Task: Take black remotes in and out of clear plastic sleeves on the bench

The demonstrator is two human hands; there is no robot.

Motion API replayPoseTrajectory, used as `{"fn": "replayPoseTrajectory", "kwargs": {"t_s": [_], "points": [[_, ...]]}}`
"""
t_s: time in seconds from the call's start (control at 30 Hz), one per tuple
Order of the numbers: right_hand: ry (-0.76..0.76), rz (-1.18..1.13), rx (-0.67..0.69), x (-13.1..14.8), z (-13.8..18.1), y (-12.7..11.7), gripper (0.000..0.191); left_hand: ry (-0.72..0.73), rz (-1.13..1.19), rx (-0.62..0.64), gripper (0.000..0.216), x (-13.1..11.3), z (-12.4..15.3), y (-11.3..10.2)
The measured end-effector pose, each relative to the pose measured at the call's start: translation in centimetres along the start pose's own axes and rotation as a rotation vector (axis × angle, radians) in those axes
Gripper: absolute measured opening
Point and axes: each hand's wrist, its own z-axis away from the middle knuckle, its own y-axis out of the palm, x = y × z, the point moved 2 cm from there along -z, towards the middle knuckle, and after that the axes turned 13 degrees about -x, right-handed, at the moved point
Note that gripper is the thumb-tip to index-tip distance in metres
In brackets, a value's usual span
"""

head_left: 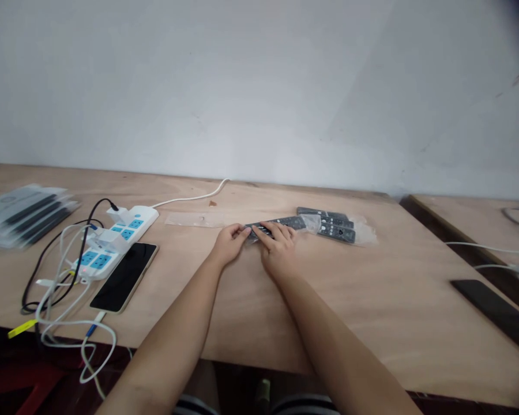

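Observation:
A dark remote control [281,223] lies on the wooden table [372,300], partly inside a clear plastic bag. My left hand [230,242] pinches its near left end with curled fingers. My right hand [279,248] rests over its middle, fingers laid on the buttons. Just right of it lies a small pile of more remotes [331,225] in clear wrapping. An empty clear plastic bag [194,219] lies flat to the left of my hands.
A white power strip [112,239] with cables and a black phone [124,275] sit at the left. A stack of bagged remotes [23,214] lies at the far left. Another dark device [493,308] and white cables lie at the right edge.

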Motion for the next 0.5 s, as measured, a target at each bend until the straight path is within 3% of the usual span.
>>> {"fn": "replayPoseTrajectory", "kwargs": {"t_s": [0.13, 0.23, 0.4, 0.5], "points": [[-0.011, -0.01, -0.014, 0.1, 0.0, 0.1, 0.045, -0.22, 0.152, -0.056, 0.041, 1.1, -0.7, -0.3], [0.08, 0.005, -0.114, -0.5, -0.1, -0.3, 0.04, -0.334, 0.245, -0.185, 0.04, 1.3, -1.2, -1.0], [0.399, -0.05, -0.362, -3.5, 0.1, -0.8, 0.039, -0.398, 0.37, -0.329, 0.037, 1.1, -1.6, -2.0], [0.676, -0.323, -0.39, -5.9, 0.6, 0.3, 0.043, -0.411, 0.384, -0.356, 0.036, 1.0, -1.7, -2.1]]}}
